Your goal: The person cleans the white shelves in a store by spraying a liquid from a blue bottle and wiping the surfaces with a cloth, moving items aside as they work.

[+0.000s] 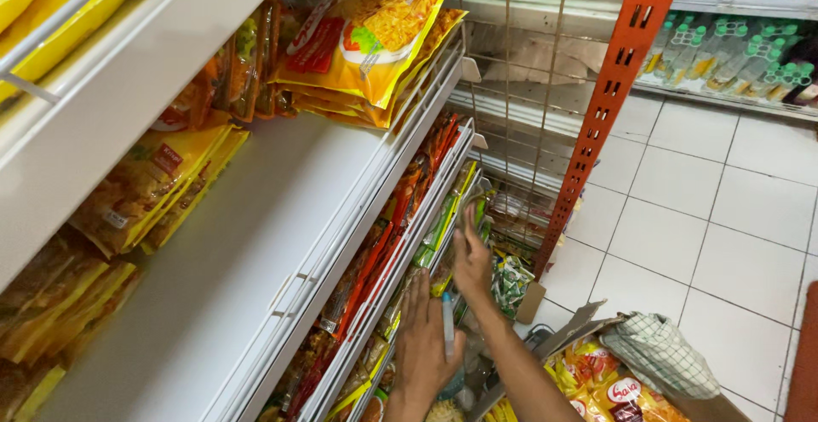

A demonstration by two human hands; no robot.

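While the left hand (pixel 423 337) lies flat with fingers straight on the green and yellow packets (pixel 443 226) at the front rail of a low shelf (pixel 375 320), holding nothing, the right hand (pixel 471 256) reaches further along that row, fingers spread, grip unclear; a white marker (pixel 448 323) lies between them, an open carton (pixel 588 379) of snack bags by the floor

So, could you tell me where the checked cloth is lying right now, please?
In the head view, the checked cloth lies at lower right on the open cardboard box of yellow snack packets, on the white tiled floor, right of the orange shelf post.
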